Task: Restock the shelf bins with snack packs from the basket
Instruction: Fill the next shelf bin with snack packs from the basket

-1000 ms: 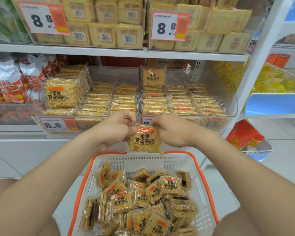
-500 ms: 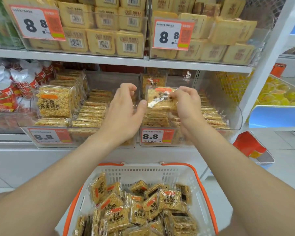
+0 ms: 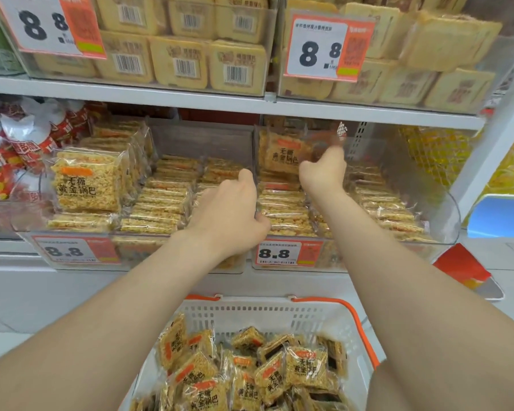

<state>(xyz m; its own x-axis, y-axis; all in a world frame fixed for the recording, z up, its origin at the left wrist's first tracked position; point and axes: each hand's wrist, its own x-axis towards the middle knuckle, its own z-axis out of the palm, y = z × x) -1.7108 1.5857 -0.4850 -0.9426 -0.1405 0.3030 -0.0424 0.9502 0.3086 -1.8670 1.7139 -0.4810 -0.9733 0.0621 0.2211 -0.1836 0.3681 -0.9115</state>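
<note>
Snack packs (image 3: pixel 244 378), clear-wrapped golden puffed-rice squares with orange labels: where do they lie, asks the desk.

Photographer: Heaped loose in a white plastic basket with an orange rim (image 3: pixel 279 312), bottom centre, below the shelving. More of them fill two clear plastic bins on the middle shelf, stacked flat in rows. One upright pack (image 3: pixel 279 155) stands at the back of the right-hand bin (image 3: pixel 445 209).

Desk: And the hands?

Photographer: The left hand (image 3: pixel 229 212) straddles the clear dividing wall (image 3: pixel 254 149) where the left-hand bin (image 3: pixel 190 137) meets the right-hand bin, thumb on one side, fingers curled over the other, gripping it. The right hand (image 3: pixel 324 170) is stretched deep into the right-hand bin, just beside the upright pack. Its fingertips are blurred, so I cannot tell whether they pinch anything.

Desk: Surroundings?

Photographer: White-and-orange price tags reading 8.8 (image 3: pixel 285 253) front both bins. Red-and-white bags (image 3: pixel 21 143) sit to the left. Pale yellow square packs with barcodes (image 3: pixel 184 63) crowd the white shelf (image 3: pixel 161 93) above.
</note>
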